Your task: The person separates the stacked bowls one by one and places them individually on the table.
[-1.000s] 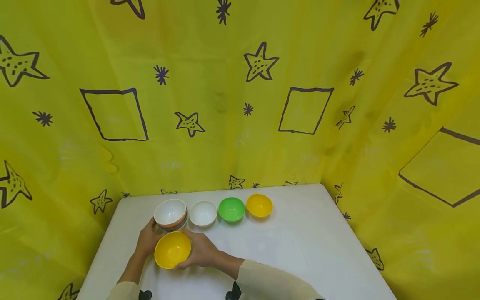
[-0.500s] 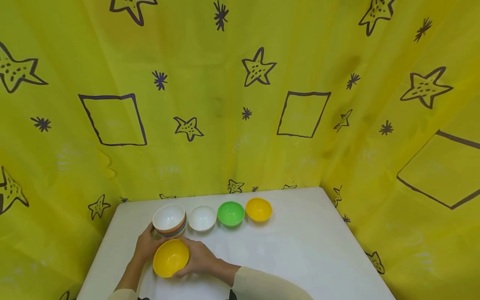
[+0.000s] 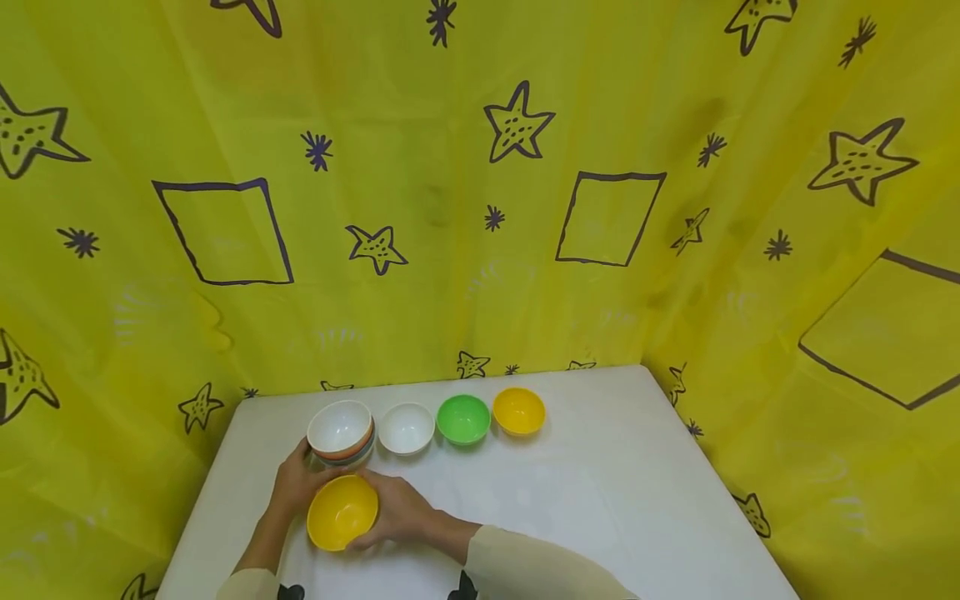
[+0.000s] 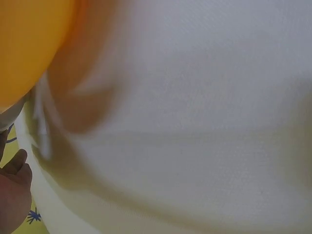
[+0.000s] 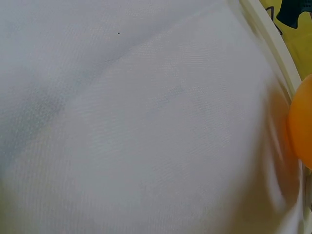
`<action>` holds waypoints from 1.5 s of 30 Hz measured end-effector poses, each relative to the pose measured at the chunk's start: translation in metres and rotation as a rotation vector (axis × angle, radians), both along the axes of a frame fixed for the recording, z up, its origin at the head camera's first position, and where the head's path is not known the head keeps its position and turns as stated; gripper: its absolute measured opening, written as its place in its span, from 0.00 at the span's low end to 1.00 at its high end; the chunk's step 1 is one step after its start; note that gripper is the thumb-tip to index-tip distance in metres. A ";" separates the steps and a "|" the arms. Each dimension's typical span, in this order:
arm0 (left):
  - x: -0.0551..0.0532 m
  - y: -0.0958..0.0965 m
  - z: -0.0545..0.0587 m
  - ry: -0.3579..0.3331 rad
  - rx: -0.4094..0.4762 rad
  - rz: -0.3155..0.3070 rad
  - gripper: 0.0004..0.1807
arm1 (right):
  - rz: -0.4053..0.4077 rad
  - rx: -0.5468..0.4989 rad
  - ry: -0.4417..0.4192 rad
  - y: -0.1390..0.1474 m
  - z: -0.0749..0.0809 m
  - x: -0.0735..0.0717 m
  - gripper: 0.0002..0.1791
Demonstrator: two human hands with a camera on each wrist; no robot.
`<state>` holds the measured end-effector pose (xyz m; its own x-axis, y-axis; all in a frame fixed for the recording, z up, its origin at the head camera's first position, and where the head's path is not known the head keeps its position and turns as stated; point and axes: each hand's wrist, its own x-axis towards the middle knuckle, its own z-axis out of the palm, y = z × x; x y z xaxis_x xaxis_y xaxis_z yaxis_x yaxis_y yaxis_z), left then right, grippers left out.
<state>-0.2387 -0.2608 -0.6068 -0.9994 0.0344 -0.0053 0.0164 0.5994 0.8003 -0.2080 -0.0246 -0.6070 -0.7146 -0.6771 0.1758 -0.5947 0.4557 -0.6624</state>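
Observation:
In the head view, my right hand point(image 3: 401, 510) grips a yellow bowl point(image 3: 342, 512) by its right side, thumb low and fingers by the upper rim. The bowl is tilted, its inside facing me. Just beyond it stands a stack of nested bowls point(image 3: 341, 429), white on top with orange and grey-blue edges below. My left hand point(image 3: 294, 483) holds this stack at its left and front, partly hidden behind the yellow bowl. The left wrist view shows the yellow bowl point(image 4: 29, 44) large, with fingers point(image 4: 19, 163) at the left edge. An orange-yellow bowl point(image 5: 303, 124) edges into the right wrist view.
Right of the stack, a white bowl point(image 3: 407, 429), a green bowl point(image 3: 463, 419) and another yellow bowl point(image 3: 519, 411) stand in a row near the back of the white table point(image 3: 600, 500). A yellow curtain point(image 3: 435, 317) with dark drawn stars surrounds the table's back and sides.
The yellow bowl in my right hand has come slightly toward me and tilted a little more. My left hand stays at the stack; the row of bowls has not moved.

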 end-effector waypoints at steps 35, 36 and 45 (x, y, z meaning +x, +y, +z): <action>-0.001 0.001 0.003 -0.035 -0.005 0.006 0.55 | -0.248 -0.284 0.206 0.017 0.053 -0.033 0.45; -0.002 0.000 0.003 -0.038 -0.003 0.006 0.55 | -0.263 -0.268 0.212 0.017 0.057 -0.037 0.46; -0.003 0.000 0.003 -0.035 -0.019 0.005 0.55 | -0.374 -0.091 0.012 0.005 0.082 -0.063 0.59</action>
